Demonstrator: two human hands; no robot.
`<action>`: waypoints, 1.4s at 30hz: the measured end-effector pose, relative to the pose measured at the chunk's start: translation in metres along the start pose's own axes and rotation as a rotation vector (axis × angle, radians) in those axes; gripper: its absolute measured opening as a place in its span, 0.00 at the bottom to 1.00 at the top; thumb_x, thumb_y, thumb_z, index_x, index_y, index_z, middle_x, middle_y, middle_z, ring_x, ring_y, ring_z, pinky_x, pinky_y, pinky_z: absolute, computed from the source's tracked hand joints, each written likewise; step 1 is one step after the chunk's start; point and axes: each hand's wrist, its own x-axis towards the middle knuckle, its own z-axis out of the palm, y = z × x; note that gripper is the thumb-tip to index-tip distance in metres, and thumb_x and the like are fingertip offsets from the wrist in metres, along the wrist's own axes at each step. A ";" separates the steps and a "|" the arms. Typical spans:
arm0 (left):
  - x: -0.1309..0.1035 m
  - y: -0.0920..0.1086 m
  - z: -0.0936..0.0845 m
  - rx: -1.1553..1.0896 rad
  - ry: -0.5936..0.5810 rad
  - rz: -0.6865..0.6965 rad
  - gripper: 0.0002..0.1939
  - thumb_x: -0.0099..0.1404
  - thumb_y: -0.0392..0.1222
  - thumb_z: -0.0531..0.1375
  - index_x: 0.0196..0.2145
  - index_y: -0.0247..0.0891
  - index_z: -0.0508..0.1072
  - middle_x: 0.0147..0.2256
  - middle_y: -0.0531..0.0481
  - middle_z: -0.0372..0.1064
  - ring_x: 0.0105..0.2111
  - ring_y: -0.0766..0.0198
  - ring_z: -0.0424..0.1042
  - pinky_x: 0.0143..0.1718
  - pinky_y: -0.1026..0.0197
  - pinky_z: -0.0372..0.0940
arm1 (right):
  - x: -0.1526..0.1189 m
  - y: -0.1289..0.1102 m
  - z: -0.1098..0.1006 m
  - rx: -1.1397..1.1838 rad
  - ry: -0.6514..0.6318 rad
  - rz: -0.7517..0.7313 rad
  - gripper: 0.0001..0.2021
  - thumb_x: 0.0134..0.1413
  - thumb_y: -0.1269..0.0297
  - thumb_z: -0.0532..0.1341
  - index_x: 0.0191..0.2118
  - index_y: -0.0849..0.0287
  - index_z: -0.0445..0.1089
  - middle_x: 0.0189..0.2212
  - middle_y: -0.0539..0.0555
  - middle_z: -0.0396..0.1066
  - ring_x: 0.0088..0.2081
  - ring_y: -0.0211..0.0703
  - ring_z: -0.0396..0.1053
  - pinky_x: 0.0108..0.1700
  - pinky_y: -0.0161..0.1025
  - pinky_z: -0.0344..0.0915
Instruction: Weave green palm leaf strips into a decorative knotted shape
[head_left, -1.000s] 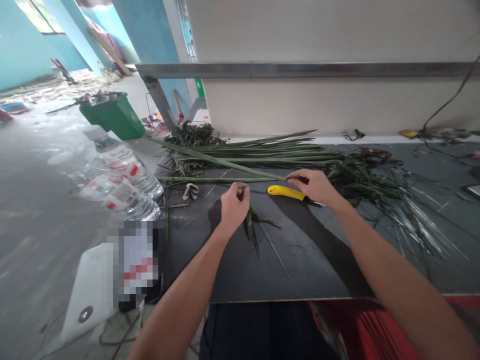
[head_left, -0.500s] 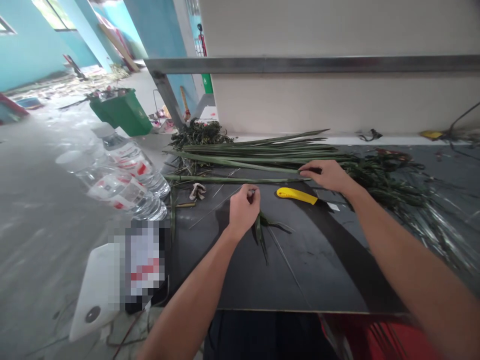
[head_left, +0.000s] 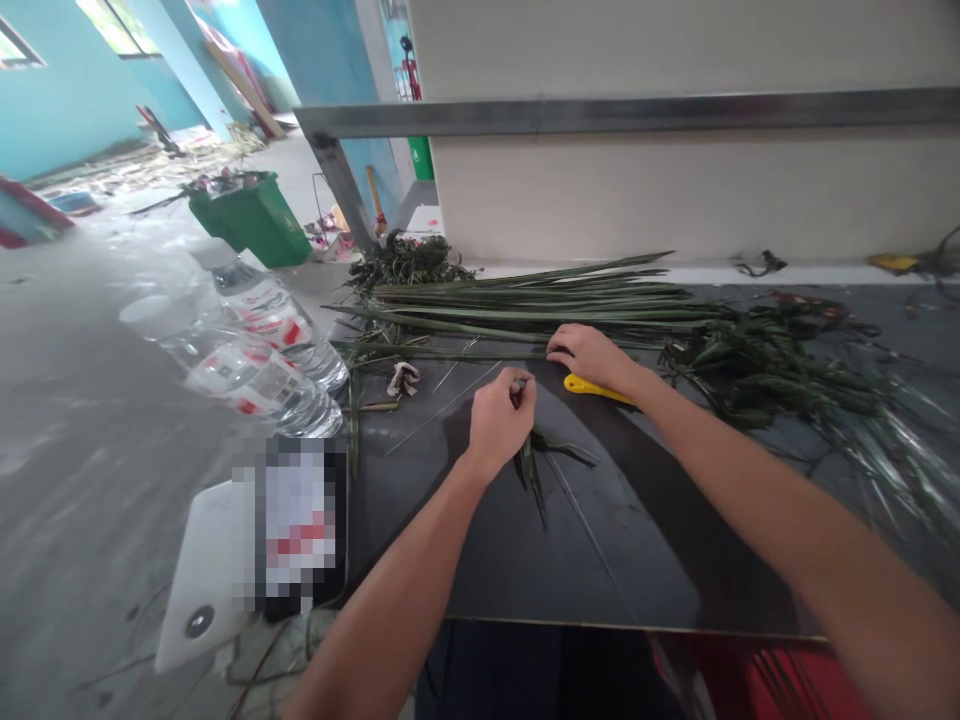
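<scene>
My left hand is closed in a pinch above the dark table. Narrow green leaf ends stick out beneath it, and what lies inside the fingers is mostly hidden. At the near side of the pile, my right hand has its fingertips curled down on a long green leaf strip. Under the right wrist lies a yellow-handled cutter, partly covered. Behind both hands stretches a bundle of long leaf strips.
Two water bottles stand at the table's left edge beside a phone and a white device. Woven green leaf pieces are heaped at the right. A metal rail crosses behind. A green bin stands on the floor.
My right hand has moved left along the leaf strips and now partly covers the cutter. My left hand keeps its pinch. The whole view has shifted slightly.
</scene>
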 end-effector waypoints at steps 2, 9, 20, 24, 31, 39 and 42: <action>0.000 0.000 -0.001 -0.011 0.002 0.001 0.07 0.68 0.39 0.58 0.37 0.40 0.76 0.25 0.53 0.70 0.25 0.63 0.69 0.31 0.62 0.60 | -0.001 0.001 -0.007 0.037 0.042 0.009 0.10 0.63 0.65 0.59 0.37 0.59 0.77 0.37 0.60 0.77 0.40 0.51 0.73 0.45 0.44 0.67; 0.000 0.001 -0.001 -0.008 0.015 -0.018 0.07 0.68 0.39 0.58 0.37 0.39 0.76 0.25 0.52 0.71 0.25 0.64 0.69 0.31 0.62 0.59 | -0.036 0.013 -0.055 0.120 0.159 0.251 0.12 0.60 0.54 0.60 0.35 0.56 0.76 0.32 0.57 0.78 0.32 0.49 0.72 0.36 0.43 0.66; 0.006 -0.004 -0.003 -0.237 -0.045 -0.045 0.14 0.70 0.47 0.59 0.44 0.37 0.78 0.30 0.49 0.74 0.24 0.67 0.69 0.29 0.64 0.61 | -0.122 -0.003 -0.087 0.412 0.143 0.471 0.21 0.54 0.42 0.65 0.38 0.57 0.77 0.28 0.55 0.75 0.28 0.45 0.70 0.31 0.41 0.67; 0.007 -0.001 -0.003 -0.600 -0.245 -0.100 0.27 0.68 0.58 0.60 0.55 0.34 0.74 0.30 0.49 0.74 0.20 0.71 0.66 0.20 0.67 0.57 | -0.138 -0.034 -0.076 0.536 0.115 0.507 0.19 0.52 0.46 0.67 0.39 0.58 0.77 0.27 0.54 0.75 0.25 0.42 0.69 0.28 0.39 0.65; 0.006 0.015 -0.008 -0.704 -0.196 -0.142 0.31 0.60 0.66 0.65 0.40 0.31 0.76 0.27 0.49 0.72 0.17 0.70 0.68 0.15 0.68 0.58 | -0.136 -0.086 -0.045 0.783 0.097 0.494 0.10 0.53 0.55 0.68 0.33 0.56 0.75 0.21 0.51 0.71 0.23 0.44 0.70 0.30 0.43 0.69; 0.009 0.009 -0.008 -0.462 -0.180 -0.127 0.26 0.68 0.64 0.57 0.38 0.34 0.75 0.27 0.49 0.73 0.19 0.66 0.70 0.18 0.65 0.62 | -0.128 -0.108 -0.035 0.950 0.107 0.547 0.14 0.53 0.53 0.68 0.35 0.60 0.74 0.21 0.51 0.70 0.23 0.41 0.70 0.25 0.39 0.68; 0.015 0.004 -0.026 -0.039 -0.078 -0.025 0.13 0.70 0.49 0.59 0.39 0.37 0.77 0.35 0.45 0.78 0.28 0.61 0.76 0.34 0.60 0.70 | -0.127 -0.103 -0.032 0.968 0.137 0.558 0.17 0.50 0.51 0.69 0.37 0.60 0.74 0.21 0.51 0.70 0.24 0.41 0.69 0.23 0.38 0.66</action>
